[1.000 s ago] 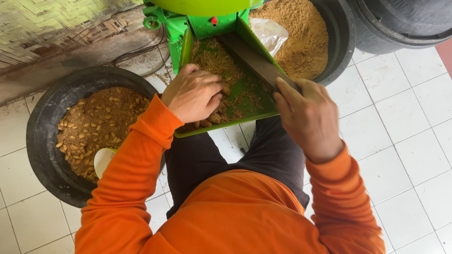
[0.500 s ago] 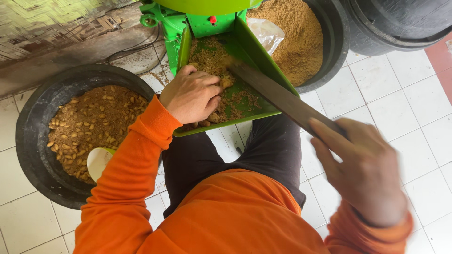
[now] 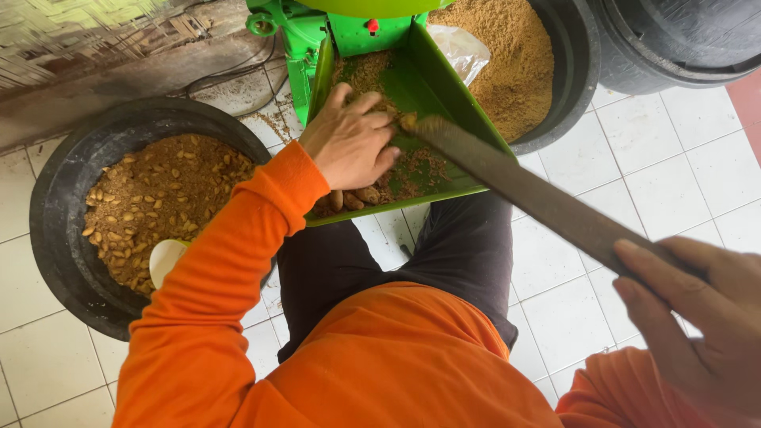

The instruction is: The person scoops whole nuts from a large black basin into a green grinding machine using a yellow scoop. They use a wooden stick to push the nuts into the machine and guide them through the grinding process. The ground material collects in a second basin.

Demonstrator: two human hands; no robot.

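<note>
My left hand [image 3: 350, 141] rests palm down in the green feed tray [image 3: 444, 87] of a green machine, fingers spread over brown nuts and crumbs [image 3: 357, 196]. My right hand [image 3: 697, 317], at the lower right, grips one end of a long flat dark blade-like bar [image 3: 523, 190]. The bar's far tip lies in the tray beside my left fingers. Both arms are in orange sleeves.
A black tub [image 3: 55, 198] of whole brown nuts with a white scoop [image 3: 165, 257] stands at the left. A black tub of fine brown meal [image 3: 507, 55] and a clear plastic bag [image 3: 464, 49] sits behind the tray. Another black tub [image 3: 674, 40] is top right. White tiled floor.
My right hand has drawn back from the tray's right edge toward the lower right, sliding the bar out with it. My left hand shifted slightly up the tray.
</note>
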